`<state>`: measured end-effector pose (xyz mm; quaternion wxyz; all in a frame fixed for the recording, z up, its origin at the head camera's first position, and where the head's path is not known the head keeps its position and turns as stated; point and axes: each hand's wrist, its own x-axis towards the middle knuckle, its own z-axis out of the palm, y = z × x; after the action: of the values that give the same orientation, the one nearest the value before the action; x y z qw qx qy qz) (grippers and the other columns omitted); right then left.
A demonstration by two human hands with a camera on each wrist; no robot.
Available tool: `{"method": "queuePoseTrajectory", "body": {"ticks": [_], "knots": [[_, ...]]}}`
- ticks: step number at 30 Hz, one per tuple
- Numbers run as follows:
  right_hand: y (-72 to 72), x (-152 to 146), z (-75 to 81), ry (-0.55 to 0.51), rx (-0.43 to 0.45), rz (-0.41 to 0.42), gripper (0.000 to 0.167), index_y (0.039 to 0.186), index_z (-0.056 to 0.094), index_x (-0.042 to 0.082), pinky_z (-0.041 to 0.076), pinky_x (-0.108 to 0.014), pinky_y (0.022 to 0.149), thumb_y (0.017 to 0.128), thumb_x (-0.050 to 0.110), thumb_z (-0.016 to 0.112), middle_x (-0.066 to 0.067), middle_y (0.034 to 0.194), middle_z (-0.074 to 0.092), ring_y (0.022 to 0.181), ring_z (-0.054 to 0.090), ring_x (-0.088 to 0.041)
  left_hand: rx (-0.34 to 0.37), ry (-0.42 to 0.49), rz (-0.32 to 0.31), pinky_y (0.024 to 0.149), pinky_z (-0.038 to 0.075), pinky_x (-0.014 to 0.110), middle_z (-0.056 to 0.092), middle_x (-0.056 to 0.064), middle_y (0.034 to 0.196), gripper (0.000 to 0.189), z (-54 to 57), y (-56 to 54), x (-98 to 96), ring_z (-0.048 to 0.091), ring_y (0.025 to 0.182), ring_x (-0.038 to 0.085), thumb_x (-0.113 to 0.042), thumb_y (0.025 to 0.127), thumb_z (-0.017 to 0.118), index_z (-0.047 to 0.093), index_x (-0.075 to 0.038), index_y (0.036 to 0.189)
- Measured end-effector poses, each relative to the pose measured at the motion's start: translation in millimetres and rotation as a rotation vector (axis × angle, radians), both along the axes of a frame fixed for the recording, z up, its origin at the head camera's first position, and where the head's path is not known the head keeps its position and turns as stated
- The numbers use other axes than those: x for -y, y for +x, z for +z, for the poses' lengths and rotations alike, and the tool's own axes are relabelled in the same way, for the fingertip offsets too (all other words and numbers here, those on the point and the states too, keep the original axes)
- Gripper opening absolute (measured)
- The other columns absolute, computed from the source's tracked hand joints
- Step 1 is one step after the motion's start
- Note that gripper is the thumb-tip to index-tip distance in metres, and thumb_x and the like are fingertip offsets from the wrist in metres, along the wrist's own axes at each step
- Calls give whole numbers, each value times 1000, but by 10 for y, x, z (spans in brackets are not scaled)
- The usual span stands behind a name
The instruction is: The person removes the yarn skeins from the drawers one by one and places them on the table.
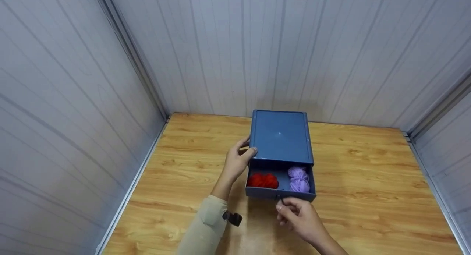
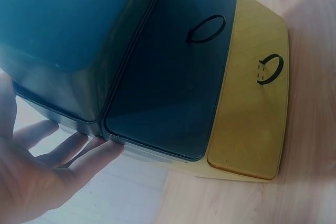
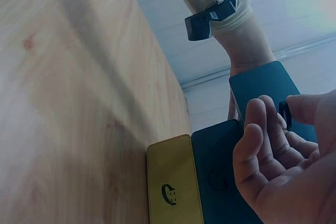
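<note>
A blue drawer cabinet stands on the wooden table with its top drawer pulled out. Inside that drawer a red yarn bundle lies at the left and a purple yarn skein at the right. My right hand pinches the black loop handle on the drawer front between thumb and fingers. At the cabinet's left side rests my left hand, its thumb at the top edge. In the left wrist view its fingers lie fairly straight against the side.
Below are a dark blue drawer and a yellow drawer, both closed, each with a black loop handle. White panel walls stand behind and on both sides of the table. A black device is strapped at the left wrist.
</note>
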<state>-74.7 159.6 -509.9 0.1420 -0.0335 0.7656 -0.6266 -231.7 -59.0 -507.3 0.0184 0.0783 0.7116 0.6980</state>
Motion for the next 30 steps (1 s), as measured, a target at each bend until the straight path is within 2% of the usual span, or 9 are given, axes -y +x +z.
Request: {"method": "queuePoseTrajectory", "body": {"ticks": [1,9,19,26,30], "knots": [[11,-7,-7,5,9,0,30,106,68,-3,56,-30,56,101,26,67,-13,84,72,74,70,-18,-2,0,-2,89,58,40,60,16,141,59,-48,-24,0,64,120,30,-23,95,67,52,-15,151],[84,-24,-68,7,99,5,32,112,69,0,57,-31,58,101,30,65,-7,86,73,77,70,-19,7,15,4,92,58,42,61,17,141,59,-83,2,-3,63,122,32,-23,94,69,54,-15,150],[178,-22,-102,14,52,29,34,116,68,-5,55,-30,54,101,27,65,-12,86,74,73,70,-16,10,10,2,92,58,41,60,17,141,59,-80,36,21,65,119,30,-22,95,66,52,-16,152],[191,-105,-13,87,-2,64,34,113,70,-3,55,-31,52,99,28,68,-13,88,72,71,70,-19,1,22,-5,93,57,41,59,16,142,60,-53,6,-12,64,120,30,-24,95,67,51,-15,152],[199,-148,57,122,18,70,31,106,72,3,54,-30,50,98,33,69,-10,86,71,68,69,-20,5,19,8,94,57,41,60,17,142,59,-28,0,-17,64,121,31,-23,95,67,53,-15,151]]}}
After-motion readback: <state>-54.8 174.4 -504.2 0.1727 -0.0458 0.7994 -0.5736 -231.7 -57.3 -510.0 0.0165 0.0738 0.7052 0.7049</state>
